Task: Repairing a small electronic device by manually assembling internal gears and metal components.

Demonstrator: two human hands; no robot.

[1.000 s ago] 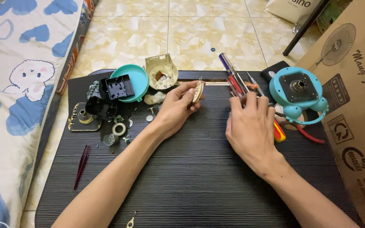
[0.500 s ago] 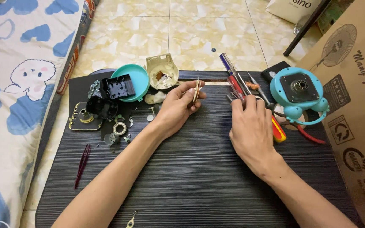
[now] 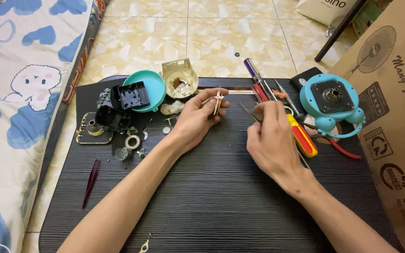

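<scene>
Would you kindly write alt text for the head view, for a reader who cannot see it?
Over a dark table, the left hand pinches a small flat metal part while the right hand grips a thin tool among screwdrivers. Small parts lie left; a teal fan housing sits right.

Cream marbled tile floor [image 3: 174,33]; patterned blue-white mattress [image 3: 19,93] left; cardboard box [image 3: 394,131] right; black low table [image 3: 221,197].

desk [image 3: 221,201]: dark wood-look top, matt, finely ribbed grain
teal housing [image 3: 332,100]: smooth glossy plastic (metal hub at centre)
screwdriver [image 3: 303,136]: glossy yellow-red plastic handle
floor [image 3: 165,33]: polished marbled tile, upper frame
box [image 3: 399,107]: matt brown cardboard
bedsheet [image 3: 19,93]: soft printed cloth, left
</scene>
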